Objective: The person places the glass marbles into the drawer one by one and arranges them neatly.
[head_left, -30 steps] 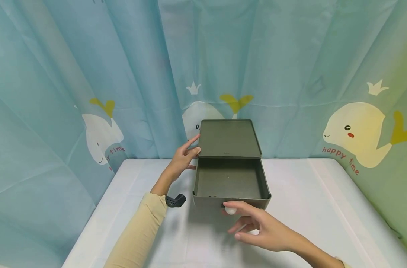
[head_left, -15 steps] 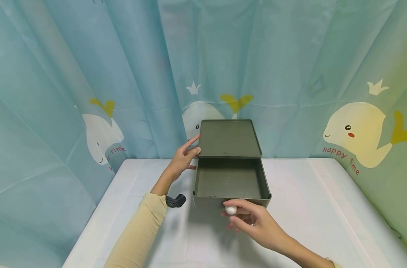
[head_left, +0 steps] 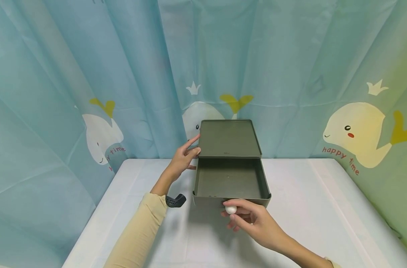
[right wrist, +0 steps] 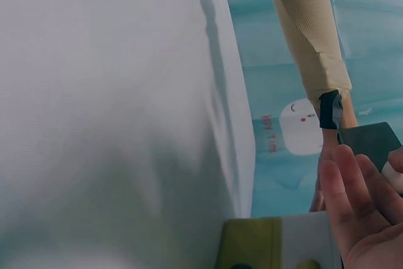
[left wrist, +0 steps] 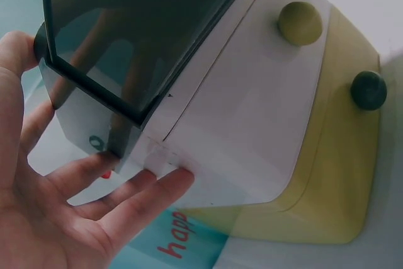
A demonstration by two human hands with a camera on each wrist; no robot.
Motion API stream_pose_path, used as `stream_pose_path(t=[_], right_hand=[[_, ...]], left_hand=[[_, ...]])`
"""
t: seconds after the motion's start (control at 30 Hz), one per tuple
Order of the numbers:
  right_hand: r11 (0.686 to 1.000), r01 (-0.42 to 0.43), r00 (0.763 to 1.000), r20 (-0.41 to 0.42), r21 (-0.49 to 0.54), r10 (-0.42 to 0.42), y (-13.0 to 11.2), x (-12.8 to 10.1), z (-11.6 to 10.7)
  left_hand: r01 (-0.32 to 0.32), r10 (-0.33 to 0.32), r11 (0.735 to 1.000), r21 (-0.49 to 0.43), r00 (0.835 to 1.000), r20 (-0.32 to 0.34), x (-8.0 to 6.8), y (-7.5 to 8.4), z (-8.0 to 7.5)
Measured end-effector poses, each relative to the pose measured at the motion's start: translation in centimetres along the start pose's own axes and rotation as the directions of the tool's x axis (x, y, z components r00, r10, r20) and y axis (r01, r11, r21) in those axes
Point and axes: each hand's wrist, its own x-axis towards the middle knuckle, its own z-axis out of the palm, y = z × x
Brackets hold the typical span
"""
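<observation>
A small drawer cabinet [head_left: 228,137] with a dark green top stands towards the back of the table. Its dark green top drawer [head_left: 230,178] is pulled out, and nothing large lies inside. The left hand [head_left: 181,160] rests against the cabinet's left side; in the left wrist view its straight fingers [left wrist: 148,206] touch the side wall while the thumb reaches the top edge. At the drawer's front, the right hand [head_left: 257,221] pinches the white round knob [head_left: 231,210] between thumb and index finger. The right wrist view shows that knob [right wrist: 393,177] only partly.
Below the green drawer are a white drawer [left wrist: 252,105] with an olive knob [left wrist: 300,23] and a yellow drawer [left wrist: 340,155] with a dark green knob [left wrist: 368,90]. A white cloth covers the table [head_left: 300,193]. Blue whale-print curtains [head_left: 284,67] hang behind and beside it.
The right thumb has come up to the knob, and the spread right fingers have drawn in to a pinch. The left hand, cabinet and drawer look unmoved.
</observation>
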Motion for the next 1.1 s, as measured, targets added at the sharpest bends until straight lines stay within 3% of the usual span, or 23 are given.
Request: stream_pose_path(t=[0.13, 0.8, 1.1], right_hand=[[0.999, 0.039, 0.999, 0.004, -0.003, -0.039, 0.2, 0.2, -0.1], [0.999, -0.02, 1.0, -0.023, -0.045, 0.019, 0.6, 2.0, -1.3], [0.998, 0.015, 1.0, -0.021, -0.065, -0.017, 1.3, 3.2, -2.1]], left_hand=[[-0.003, 0.003, 1.0, -0.002, 1.0, 0.004, 0.0, -0.1, 0.0], [0.006, -0.006, 1.0, -0.001, 1.0, -0.003, -0.1, -0.3, 0.1], [0.005, -0.005, 1.0, -0.008, 1.0, 0.001, 0.0, -0.1, 0.0]])
